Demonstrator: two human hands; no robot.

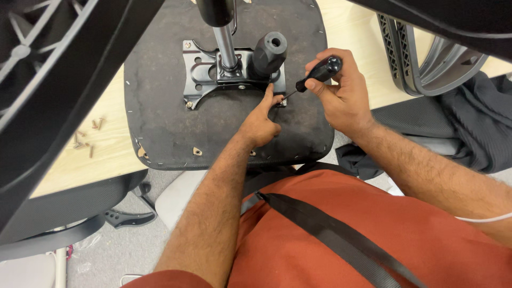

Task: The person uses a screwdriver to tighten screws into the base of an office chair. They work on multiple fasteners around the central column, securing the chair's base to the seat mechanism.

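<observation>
Head cam looking straight down. Far left on the light wood bench (106, 146) there's a little scatter of loose screws (88, 140). Next to them sits an upside-down chair seat (165, 106), dark fabric underside up, with the black metal mounting plate (200, 74) bolted on and a gas cylinder (225, 45) plus a black knob (269, 52) sticking up from it. The left hand (261, 121) comes in from below, forearm stretched forward, fingers mostly curled with the index finger out, pressing down right at the plate's near right corner, where the tool tip lands. The right hand (341, 93) is angled in from the right, wrist bent, fingers wrapped tight around the black handle of a screwdriver (314, 74), whose shaft slants down-left to that same corner. Grey chair parts (421, 58) lie further right.
</observation>
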